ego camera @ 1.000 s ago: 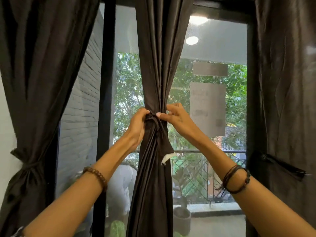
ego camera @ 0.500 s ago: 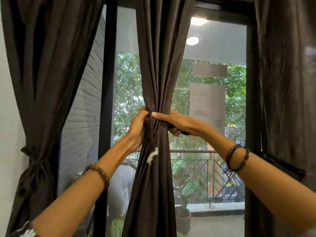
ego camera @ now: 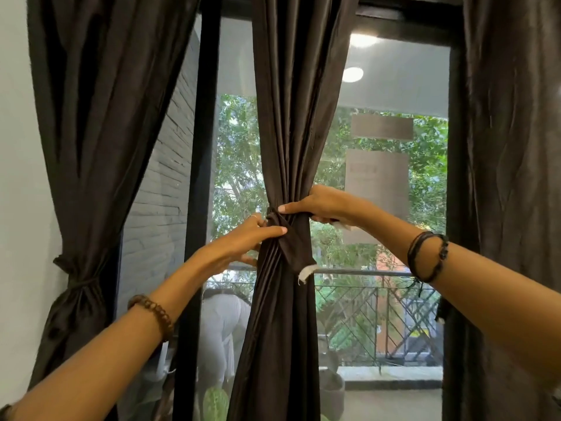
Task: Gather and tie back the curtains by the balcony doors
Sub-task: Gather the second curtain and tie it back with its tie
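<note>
A dark brown middle curtain (ego camera: 291,117) hangs in front of the glass balcony doors, bunched at its waist by a matching fabric tie-back (ego camera: 290,238). My right hand (ego camera: 321,205) grips the tie-back where it wraps round the right side of the bundle, thumb across the front. My left hand (ego camera: 243,238) touches the knot from the left with its thumb stretched over the fabric. One tie end with a pale tip (ego camera: 305,271) hangs loose below the knot.
The left curtain (ego camera: 100,117) is gathered by its own tie (ego camera: 80,282) beside the white wall. The right curtain (ego camera: 513,147) hangs at the frame edge. Black door frames (ego camera: 200,147), a balcony railing (ego camera: 364,302), potted plants and a bent-over person in white (ego camera: 221,329) lie outside.
My right hand has wrapped further round the right side of the bundle and holds the tie there. The left hand has slid down onto the knot. The pale tie end now hangs right of centre.
</note>
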